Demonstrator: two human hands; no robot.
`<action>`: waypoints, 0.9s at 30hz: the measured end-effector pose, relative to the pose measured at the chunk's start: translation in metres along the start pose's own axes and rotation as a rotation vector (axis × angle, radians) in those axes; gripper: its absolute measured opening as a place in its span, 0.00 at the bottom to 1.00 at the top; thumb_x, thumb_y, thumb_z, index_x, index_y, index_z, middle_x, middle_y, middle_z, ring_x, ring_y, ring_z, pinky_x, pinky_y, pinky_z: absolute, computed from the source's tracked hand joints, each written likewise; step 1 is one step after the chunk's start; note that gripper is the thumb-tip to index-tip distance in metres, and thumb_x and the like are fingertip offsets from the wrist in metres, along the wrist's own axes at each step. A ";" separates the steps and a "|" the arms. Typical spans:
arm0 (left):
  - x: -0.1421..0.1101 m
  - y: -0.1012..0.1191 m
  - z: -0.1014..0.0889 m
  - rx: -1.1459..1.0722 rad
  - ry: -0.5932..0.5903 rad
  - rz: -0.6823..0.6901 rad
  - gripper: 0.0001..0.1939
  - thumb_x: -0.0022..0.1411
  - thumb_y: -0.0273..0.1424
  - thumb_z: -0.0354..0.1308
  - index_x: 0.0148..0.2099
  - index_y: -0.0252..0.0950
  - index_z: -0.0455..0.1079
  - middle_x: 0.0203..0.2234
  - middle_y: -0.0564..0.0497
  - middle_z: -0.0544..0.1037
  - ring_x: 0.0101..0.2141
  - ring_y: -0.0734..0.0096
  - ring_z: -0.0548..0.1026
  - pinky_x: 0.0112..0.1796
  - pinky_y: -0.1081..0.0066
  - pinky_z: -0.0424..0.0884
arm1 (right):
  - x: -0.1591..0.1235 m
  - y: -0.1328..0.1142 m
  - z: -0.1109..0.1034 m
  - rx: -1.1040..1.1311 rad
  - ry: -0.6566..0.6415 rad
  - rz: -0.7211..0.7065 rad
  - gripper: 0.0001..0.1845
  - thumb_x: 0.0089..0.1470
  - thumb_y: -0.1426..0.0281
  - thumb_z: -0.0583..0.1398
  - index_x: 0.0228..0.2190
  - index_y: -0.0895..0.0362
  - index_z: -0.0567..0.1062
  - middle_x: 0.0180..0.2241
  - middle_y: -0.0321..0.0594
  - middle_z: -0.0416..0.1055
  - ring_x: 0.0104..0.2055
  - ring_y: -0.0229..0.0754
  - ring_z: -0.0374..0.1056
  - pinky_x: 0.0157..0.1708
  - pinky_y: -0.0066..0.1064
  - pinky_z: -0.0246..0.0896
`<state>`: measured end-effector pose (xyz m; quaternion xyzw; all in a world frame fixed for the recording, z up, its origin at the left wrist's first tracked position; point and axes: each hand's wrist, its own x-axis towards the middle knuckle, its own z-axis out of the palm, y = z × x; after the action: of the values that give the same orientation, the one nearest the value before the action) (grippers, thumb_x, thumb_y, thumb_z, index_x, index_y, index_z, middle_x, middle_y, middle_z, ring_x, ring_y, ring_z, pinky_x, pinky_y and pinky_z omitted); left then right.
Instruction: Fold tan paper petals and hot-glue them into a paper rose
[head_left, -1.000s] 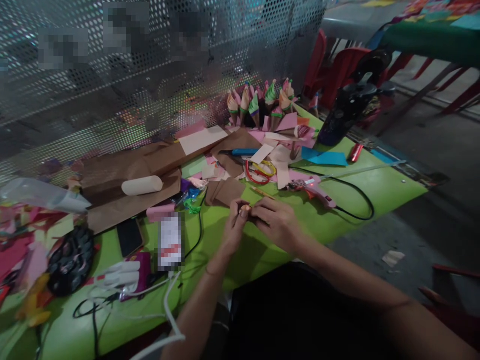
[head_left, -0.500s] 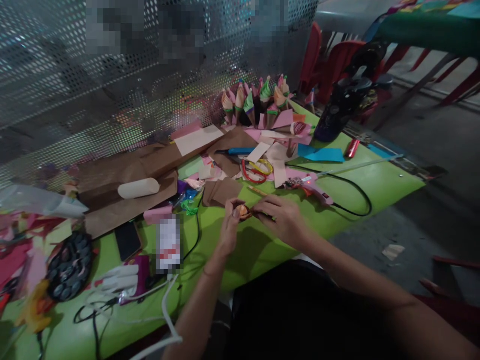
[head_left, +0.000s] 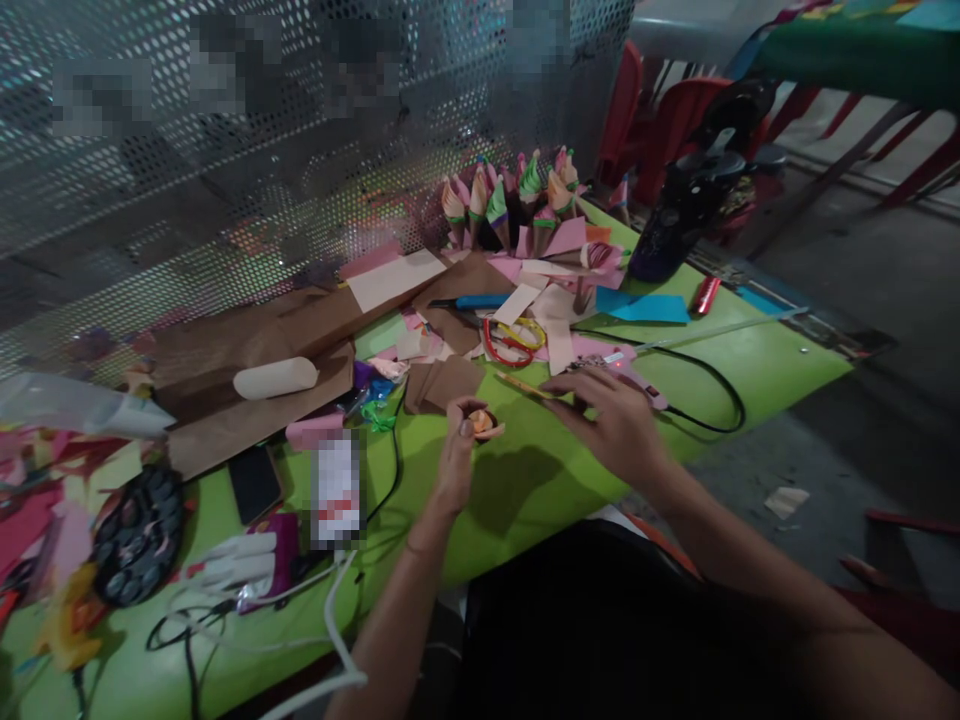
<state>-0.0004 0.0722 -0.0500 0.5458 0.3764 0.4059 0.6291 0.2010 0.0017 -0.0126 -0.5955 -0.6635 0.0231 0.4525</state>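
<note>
In my left hand (head_left: 459, 455) is a small paper ice cream cone (head_left: 482, 424), its orange swirl top facing up and brown paper curled around it; my fingers and thumb close on its left side. My right hand (head_left: 611, 415) is apart from the cone, fingers stretched out and spread above the green table. Its fingertips are by the end of a yellow pencil (head_left: 521, 384); whether they touch it I cannot tell. Just behind that hand lies a pink glue gun (head_left: 616, 364), partly covered by the fingers. Brown paper pieces (head_left: 444, 384) lie beyond my left hand.
Several finished paper cones (head_left: 529, 195) stand at the back. Scissors (head_left: 514, 342), a blue cutter (head_left: 480, 301) and paper scraps lie in the middle. A dark tumbler (head_left: 675, 225) stands back right. At left are a phone (head_left: 255, 483), cables and a yellow glue gun (head_left: 69, 620).
My right hand has left the cone and moved right, its fingers spreading beside the pencil and glue gun. My left hand keeps the cone, tilted a little and shifted slightly left.
</note>
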 end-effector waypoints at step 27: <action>0.002 0.005 0.000 -0.045 -0.005 -0.011 0.23 0.59 0.56 0.54 0.43 0.43 0.70 0.35 0.51 0.75 0.37 0.63 0.72 0.43 0.62 0.71 | -0.019 0.066 -0.042 0.318 -0.048 0.727 0.19 0.36 0.60 0.66 0.33 0.54 0.72 0.27 0.35 0.71 0.26 0.39 0.64 0.23 0.30 0.56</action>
<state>0.0000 0.0739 -0.0454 0.5305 0.3685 0.4094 0.6443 0.2759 -0.0159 -0.0359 -0.7134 -0.4078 0.2982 0.4857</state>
